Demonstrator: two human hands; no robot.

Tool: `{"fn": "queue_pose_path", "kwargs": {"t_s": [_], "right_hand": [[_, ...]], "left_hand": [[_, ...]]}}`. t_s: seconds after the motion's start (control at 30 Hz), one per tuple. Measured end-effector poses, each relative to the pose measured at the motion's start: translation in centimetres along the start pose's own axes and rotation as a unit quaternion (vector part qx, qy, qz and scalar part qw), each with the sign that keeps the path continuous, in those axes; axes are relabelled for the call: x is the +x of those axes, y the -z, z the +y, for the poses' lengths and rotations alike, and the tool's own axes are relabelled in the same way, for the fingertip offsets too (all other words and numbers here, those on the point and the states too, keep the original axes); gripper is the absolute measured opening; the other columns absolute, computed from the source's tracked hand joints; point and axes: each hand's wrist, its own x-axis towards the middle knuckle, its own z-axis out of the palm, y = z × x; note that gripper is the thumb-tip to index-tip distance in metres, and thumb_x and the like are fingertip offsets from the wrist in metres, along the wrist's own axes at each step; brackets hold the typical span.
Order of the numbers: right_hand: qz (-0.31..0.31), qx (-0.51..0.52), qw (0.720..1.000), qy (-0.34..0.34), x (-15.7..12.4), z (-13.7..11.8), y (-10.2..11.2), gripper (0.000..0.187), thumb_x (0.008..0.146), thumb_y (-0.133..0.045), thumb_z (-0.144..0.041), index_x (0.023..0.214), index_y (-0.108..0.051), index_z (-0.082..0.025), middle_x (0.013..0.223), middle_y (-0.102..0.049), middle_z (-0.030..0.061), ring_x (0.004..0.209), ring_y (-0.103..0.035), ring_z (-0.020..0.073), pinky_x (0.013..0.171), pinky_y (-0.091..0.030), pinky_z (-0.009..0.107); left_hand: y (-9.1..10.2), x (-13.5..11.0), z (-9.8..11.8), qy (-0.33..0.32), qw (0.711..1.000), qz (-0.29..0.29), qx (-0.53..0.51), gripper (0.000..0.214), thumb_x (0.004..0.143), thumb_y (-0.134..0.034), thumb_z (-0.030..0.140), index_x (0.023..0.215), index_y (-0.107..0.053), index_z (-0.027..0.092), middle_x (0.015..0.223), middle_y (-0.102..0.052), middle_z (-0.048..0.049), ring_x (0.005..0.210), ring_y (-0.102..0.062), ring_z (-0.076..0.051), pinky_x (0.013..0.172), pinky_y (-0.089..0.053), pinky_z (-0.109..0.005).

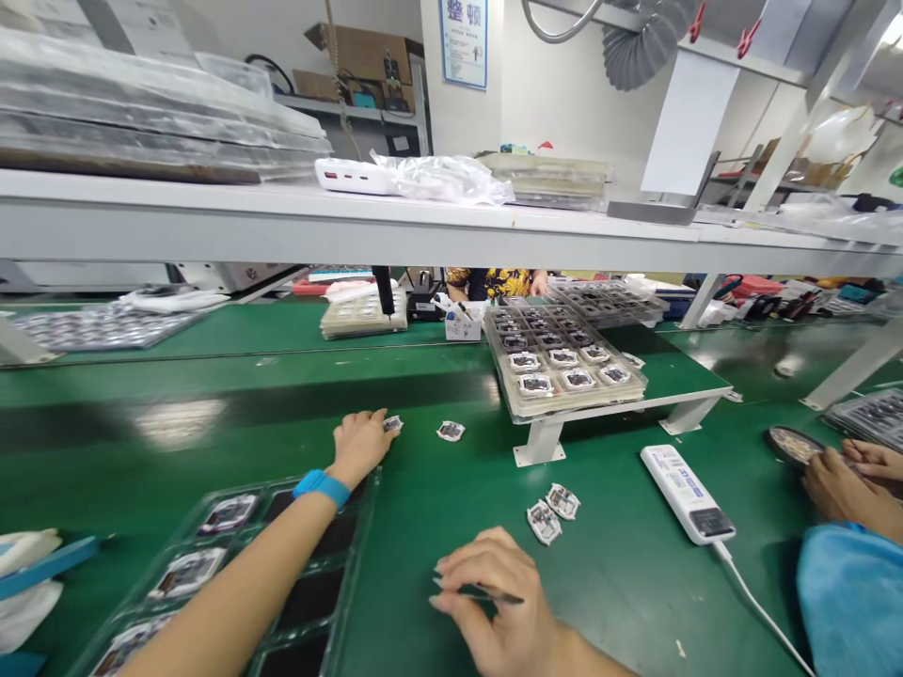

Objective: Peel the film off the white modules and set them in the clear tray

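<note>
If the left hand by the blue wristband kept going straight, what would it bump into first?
Probably the small white part right by the left hand. They may already be touching; the depth is hard to tell.

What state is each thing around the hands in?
Left hand: fingers at a white module, grip unclear
Right hand: closed on a thin tool
Module pair: flat, side by side
Lone module: flat, apart
Near tray: left column loaded, dark pockets right
Raised front tray: front pockets loaded
Power bank: cable plugged in
</note>
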Motion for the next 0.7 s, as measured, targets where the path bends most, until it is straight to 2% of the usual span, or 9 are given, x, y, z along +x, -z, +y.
{"fn": "queue_pose_path", "kwargs": {"t_s": [0.1, 0.2, 0.33, 0.4, 0.47, 0.57, 0.63, 0.7], "right_hand": [[0.0, -0.013, 1.0, 0.007, 0.1, 0.0, 0.0, 0.004, 0.095, -0.061, -0.023, 0.092, -0.061, -0.021, 0.078, -0.076, 0.0042, 0.075, -0.076, 0.018, 0.072, -0.051, 0.031], [-0.001, -0.017, 1.0, 0.012, 0.0, 0.1, 0.0, 0.006, 0.095, -0.06, -0.023, 0.09, -0.061, -0.02, 0.077, -0.076, 0.0041, 0.074, -0.076, 0.0177, 0.072, -0.05, 0.031], [-0.005, -0.011, 1.0, 0.012, 0.1, 0.1, 0.1, 0.003, 0.094, -0.06, -0.02, 0.091, -0.061, -0.02, 0.078, -0.076, 0.0051, 0.076, -0.076, 0.0179, 0.073, -0.05, 0.031], [-0.006, -0.008, 1.0, 0.009, 0.2, -0.1, 0.2, 0.003, 0.093, -0.062, -0.017, 0.092, -0.061, -0.019, 0.08, -0.076, 0.0054, 0.077, -0.075, 0.0181, 0.075, -0.05, 0.032], [-0.004, -0.006, 1.0, 0.0, 0.4, -0.3, 0.4, 0.005, 0.091, -0.063, -0.015, 0.091, -0.062, -0.02, 0.082, -0.076, 0.0049, 0.077, -0.074, 0.0182, 0.076, -0.049, 0.033], [0.008, 0.009, 0.999, -0.036, 0.4, -0.4, 0.6, 0.009, 0.089, -0.065, -0.012, 0.091, -0.064, -0.022, 0.084, -0.075, 0.0037, 0.078, -0.072, 0.018, 0.077, -0.05, 0.033], [0.029, 0.034, 0.996, -0.08, 0.2, -0.3, 0.7, 0.013, 0.088, -0.066, -0.011, 0.092, -0.066, -0.023, 0.089, -0.075, 0.0036, 0.083, -0.071, 0.0181, 0.078, -0.052, 0.032], [0.058, 0.066, 0.988, -0.127, -0.1, -0.1, 0.8, 0.015, 0.087, -0.068, -0.011, 0.093, -0.067, -0.024, 0.092, -0.073, 0.0035, 0.088, -0.07, 0.0182, 0.08, -0.053, 0.031]], "left_hand": [[-1.4, 0.9, 1.4, -0.037, 0.998, -0.041, -0.005, 0.056, 0.089, -0.063, 0.048, 0.135, -0.056, 0.016, 0.142, -0.055, -0.0164, 0.135, -0.042, -0.037, 0.109, -0.031, -0.057], [-2.6, 1.3, 3.1, -0.078, 0.992, -0.095, -0.035, 0.058, 0.086, -0.069, 0.048, 0.134, -0.057, 0.019, 0.146, -0.052, -0.0137, 0.139, -0.039, -0.036, 0.112, -0.029, -0.059], [-2.9, 0.7, 4.6, -0.096, 0.984, -0.108, -0.101, 0.041, 0.083, -0.073, 0.041, 0.117, -0.067, 0.018, 0.143, -0.055, -0.0128, 0.14, -0.037, -0.037, 0.114, -0.023, -0.062], [-2.5, -0.1, 5.0, -0.098, 0.979, -0.099, -0.15, 0.034, 0.079, -0.076, 0.037, 0.104, -0.068, 0.017, 0.131, -0.063, -0.0135, 0.135, -0.043, -0.036, 0.112, -0.028, -0.059], [-2.1, -1.4, 5.3, -0.093, 0.969, -0.093, -0.209, 0.03, 0.074, -0.076, 0.035, 0.095, -0.064, 0.017, 0.111, -0.069, -0.0123, 0.12, -0.056, -0.035, 0.104, -0.039, -0.054], [-1.6, -4.5, 6.0, -0.07, 0.942, -0.104, -0.312, 0.032, 0.072, -0.071, 0.037, 0.092, -0.053, 0.021, 0.086, -0.069, -0.0055, 0.087, -0.067, -0.028, 0.081, -0.053, -0.044], [-1.0, -7.3, 6.5, -0.053, 0.915, -0.119, -0.381, 0.035, 0.07, -0.069, 0.038, 0.092, -0.046, 0.023, 0.082, -0.068, -0.0027, 0.079, -0.068, -0.024, 0.074, -0.054, -0.038], [-0.2, -10.4, 7.0, -0.037, 0.889, -0.138, -0.435, 0.037, 0.07, -0.069, 0.038, 0.093, -0.043, 0.023, 0.084, -0.068, -0.0021, 0.08, -0.068, -0.021, 0.074, -0.054, -0.035]]}}
